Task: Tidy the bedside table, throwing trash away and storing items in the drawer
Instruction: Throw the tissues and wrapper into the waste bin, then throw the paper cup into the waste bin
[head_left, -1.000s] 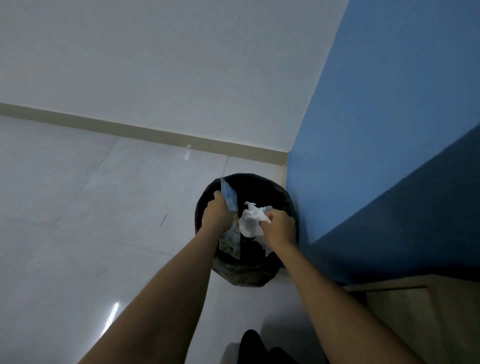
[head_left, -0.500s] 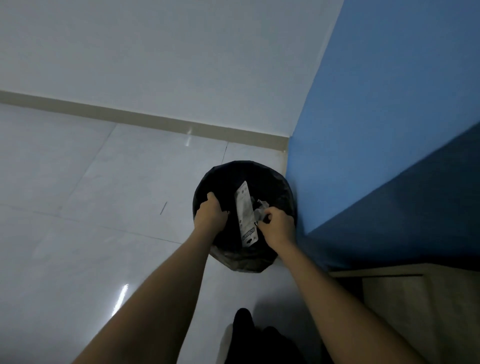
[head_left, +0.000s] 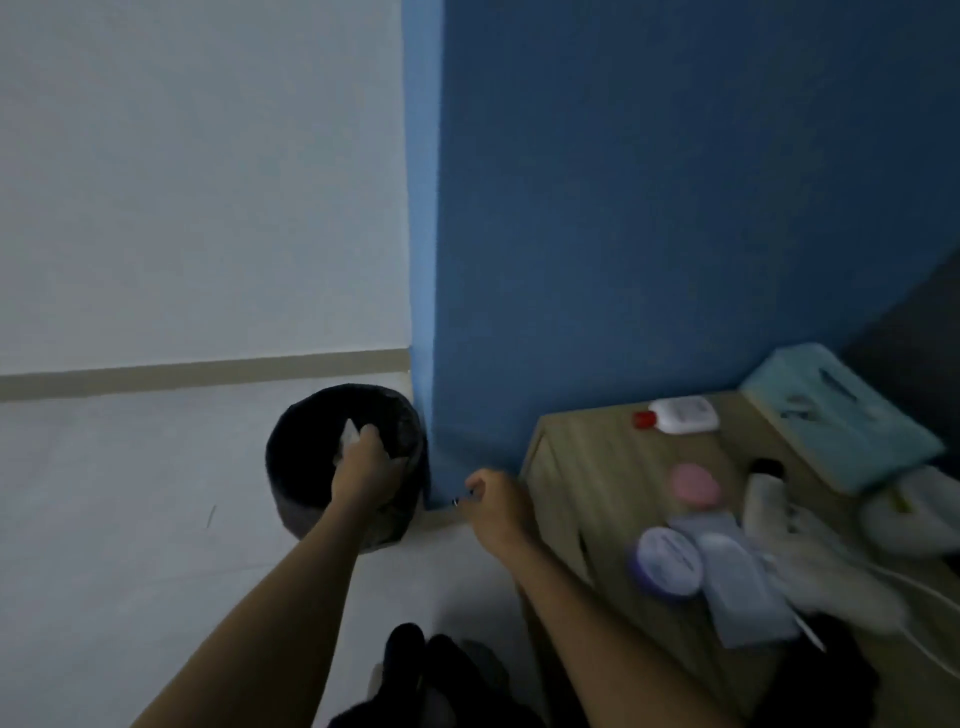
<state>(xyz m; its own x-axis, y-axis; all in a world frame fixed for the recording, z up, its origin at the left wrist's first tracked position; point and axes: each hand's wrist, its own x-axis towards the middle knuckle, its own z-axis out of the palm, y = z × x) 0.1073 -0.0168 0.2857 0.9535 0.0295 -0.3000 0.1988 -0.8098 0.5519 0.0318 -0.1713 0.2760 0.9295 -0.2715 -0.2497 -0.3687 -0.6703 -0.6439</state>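
— How many hands, and what are the fingers doing?
— Two. The left hand (head_left: 363, 470) is over the mouth of the one black bin (head_left: 291, 493), its fingers curled round a white scrap (head_left: 349, 435). The right hand (head_left: 496, 501) hangs between the bin and the bedside table (head_left: 587, 467) with its fingers curled in. There's a small glint at their tips, and I can't tell whether they hold anything.
— What does the scrap look like?
— It's one pale piece, crumpled to a point. It pokes up above the fingers, within the bin's rim. The bin stands on the floor (head_left: 130, 519) at the corner of the blue wall (head_left: 623, 208).
— And on the table?
— One teal tissue box (head_left: 836, 426) and one white bottle (head_left: 685, 414) with a red cap, lying at the back. There's also one pink disc (head_left: 694, 484), one purple-rimmed lid (head_left: 667, 560) and one pale packet (head_left: 743, 592) beside it. The rest is too blurred to count.
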